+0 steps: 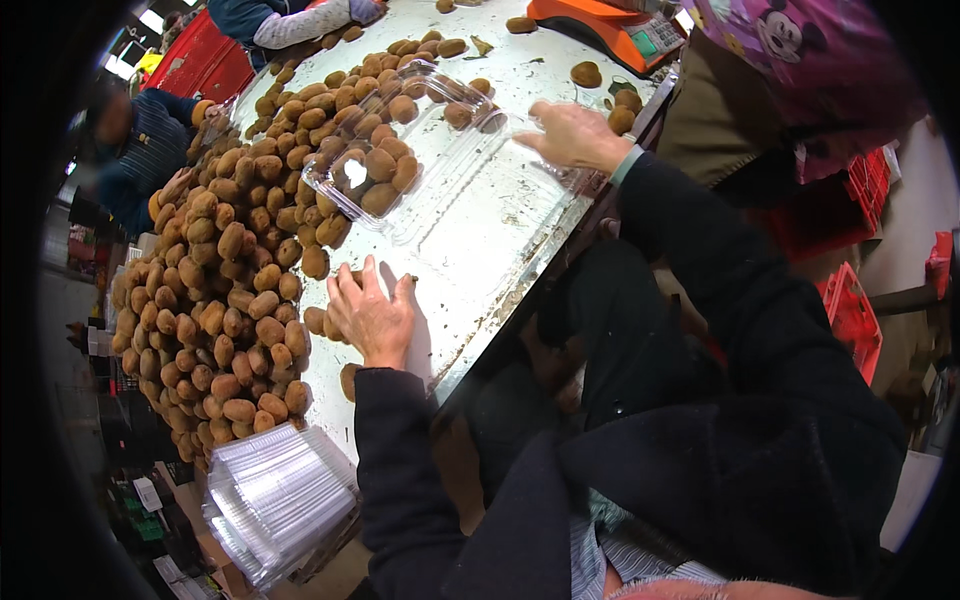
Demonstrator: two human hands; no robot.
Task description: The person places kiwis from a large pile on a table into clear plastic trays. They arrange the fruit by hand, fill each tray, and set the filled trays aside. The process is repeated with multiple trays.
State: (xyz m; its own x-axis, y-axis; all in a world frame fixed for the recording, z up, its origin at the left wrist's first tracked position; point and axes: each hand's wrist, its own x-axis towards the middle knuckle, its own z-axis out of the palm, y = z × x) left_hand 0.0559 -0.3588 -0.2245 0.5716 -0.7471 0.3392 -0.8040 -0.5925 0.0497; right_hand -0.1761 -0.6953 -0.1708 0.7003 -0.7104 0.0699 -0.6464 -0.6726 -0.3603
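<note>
A hinged clear plastic clamshell container (480,195) lies opened out on the white table. One half overlaps the edge of the kiwifruit pile (225,247); whether the fruit seen through it is inside or underneath, I cannot tell. The other half rests flat over bare tabletop. My right hand (577,136) is at the container's right end, slightly blurred, thumb and fingers apart with nothing between them. My left hand (373,315) is spread low over the table at the pile's near edge. Loose kiwifruit (315,321) lie beside its fingers, one partly hidden behind them.
A stack of clear plastic containers (281,499) stands at the table's near left corner. An orange weighing scale (607,34) sits at the far right. Two co-workers' arms (304,26) (161,157) are across the pile. Red plastic crates (851,322) stand to the right, below the table.
</note>
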